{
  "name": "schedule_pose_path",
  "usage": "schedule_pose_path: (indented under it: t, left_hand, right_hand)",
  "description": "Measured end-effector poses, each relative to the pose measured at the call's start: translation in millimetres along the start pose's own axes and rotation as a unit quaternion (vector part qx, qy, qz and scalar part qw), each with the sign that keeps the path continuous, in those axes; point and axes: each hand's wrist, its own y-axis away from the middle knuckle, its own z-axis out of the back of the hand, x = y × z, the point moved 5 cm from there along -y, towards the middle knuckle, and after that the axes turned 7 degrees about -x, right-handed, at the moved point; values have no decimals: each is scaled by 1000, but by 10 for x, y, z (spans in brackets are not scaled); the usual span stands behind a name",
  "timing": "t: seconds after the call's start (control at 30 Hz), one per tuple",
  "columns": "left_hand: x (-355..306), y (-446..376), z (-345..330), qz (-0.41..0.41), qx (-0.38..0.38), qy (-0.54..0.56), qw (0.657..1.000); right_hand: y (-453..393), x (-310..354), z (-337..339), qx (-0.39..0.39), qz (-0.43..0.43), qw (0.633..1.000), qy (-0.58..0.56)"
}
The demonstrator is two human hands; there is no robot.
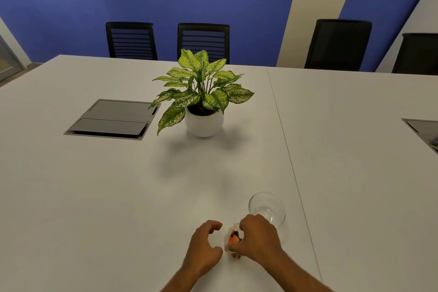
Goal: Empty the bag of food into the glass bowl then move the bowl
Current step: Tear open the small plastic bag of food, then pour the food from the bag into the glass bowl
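Observation:
A small clear bag of food (231,237), showing orange and dark pieces, lies on the white table (118,197) near the front edge. My right hand (257,236) is closed over its right side and grips it. My left hand (205,244) hovers just left of the bag, fingers curled and apart, touching nothing that I can see. An empty glass bowl (267,207) stands just behind my right hand, partly hidden by it.
A potted plant (203,123) in a white round pot stands at the table's middle. A grey cable hatch (111,118) is set into the table at left, another (424,130) at the right edge. Black chairs (203,40) line the far side.

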Motion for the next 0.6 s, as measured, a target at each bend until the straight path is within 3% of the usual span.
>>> schedule_pose_path:
  t: [0.1,0.2,0.47,0.53,0.6]
  left_hand:
    - [15,58,-81,-39,82,-47,995]
    - [-128,46,-162,-52,110,-40,992]
    - [-323,-91,-143,-128,33,-106,986]
    - [-336,-119,-122,-130,15,-87,988]
    - [-345,-134,-97,-127,-4,-71,989]
  right_hand:
    - [-2,30,110,-10,-4,1000,-17]
    - [14,91,194,2,-10,999,-32]
    - [77,87,459,-24,-29,993,-116]
    - [67,-2,423,-42,-52,979,-191]
    - [67,-157,372,-84,-101,940,-314]
